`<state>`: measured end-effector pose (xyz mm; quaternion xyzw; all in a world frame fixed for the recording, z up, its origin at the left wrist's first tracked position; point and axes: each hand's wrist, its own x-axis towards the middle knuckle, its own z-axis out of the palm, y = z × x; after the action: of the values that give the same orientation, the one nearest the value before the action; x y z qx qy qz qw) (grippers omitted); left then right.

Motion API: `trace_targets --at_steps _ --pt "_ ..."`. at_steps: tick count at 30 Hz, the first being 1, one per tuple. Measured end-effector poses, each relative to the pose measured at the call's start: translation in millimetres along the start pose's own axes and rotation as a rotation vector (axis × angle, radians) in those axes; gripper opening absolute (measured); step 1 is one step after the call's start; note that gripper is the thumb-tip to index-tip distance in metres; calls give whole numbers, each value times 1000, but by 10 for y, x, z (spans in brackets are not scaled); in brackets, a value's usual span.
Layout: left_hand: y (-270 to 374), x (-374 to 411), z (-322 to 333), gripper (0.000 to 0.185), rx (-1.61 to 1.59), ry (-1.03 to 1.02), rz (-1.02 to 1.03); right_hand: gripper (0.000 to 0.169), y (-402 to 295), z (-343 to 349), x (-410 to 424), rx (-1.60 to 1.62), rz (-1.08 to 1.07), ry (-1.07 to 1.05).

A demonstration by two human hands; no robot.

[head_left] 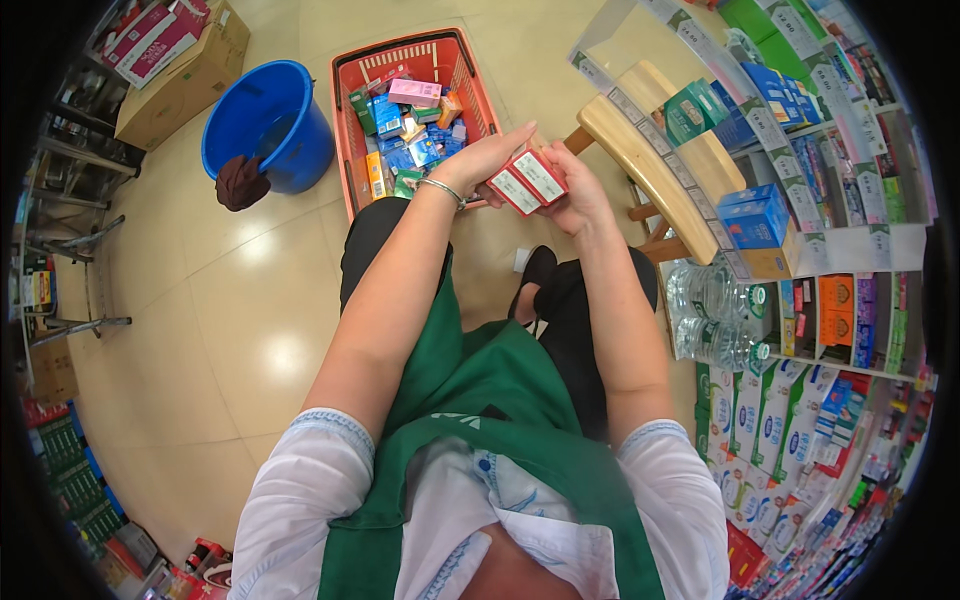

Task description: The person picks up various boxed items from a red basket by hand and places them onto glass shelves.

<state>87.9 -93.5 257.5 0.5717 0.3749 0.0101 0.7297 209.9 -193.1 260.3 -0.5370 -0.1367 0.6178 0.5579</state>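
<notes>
Two small red-and-white boxes (pixel 527 181) lie side by side between my hands, their printed white faces up. My left hand (pixel 487 161) grips them from the left, its fingers partly hidden beneath; a metal bangle circles that wrist. From the right, my right hand (pixel 576 187) holds their other side. Just beyond my hands, a red plastic shopping basket (pixel 343 142) stands on the floor, holding many small cartons in blue, green, orange and white. A pink box (pixel 415 92) lies on top of them.
A blue bucket (pixel 319 142) with a dark cloth (pixel 241 183) over its rim stands left of the basket. At right are a wooden stool (pixel 652 180), price-tagged shelves (pixel 859 251) and large water bottles (pixel 709 341). Cardboard boxes (pixel 176 86) sit upper left.
</notes>
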Motion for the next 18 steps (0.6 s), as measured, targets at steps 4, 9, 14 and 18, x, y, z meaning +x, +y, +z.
trace_targets --at_steps 4,9,14,18 --pt "-36 46 -8 62 -10 2 0 66 29 24 15 32 6 70" --pt "-15 8 -5 63 14 4 -14 34 29 -17 34 29 18 7" --pt "-31 11 -47 71 68 0 -29 18 69 -60 102 24 31 -50" --pt "-36 19 -53 69 55 1 -41 18 80 -53 103 14 18 -50"
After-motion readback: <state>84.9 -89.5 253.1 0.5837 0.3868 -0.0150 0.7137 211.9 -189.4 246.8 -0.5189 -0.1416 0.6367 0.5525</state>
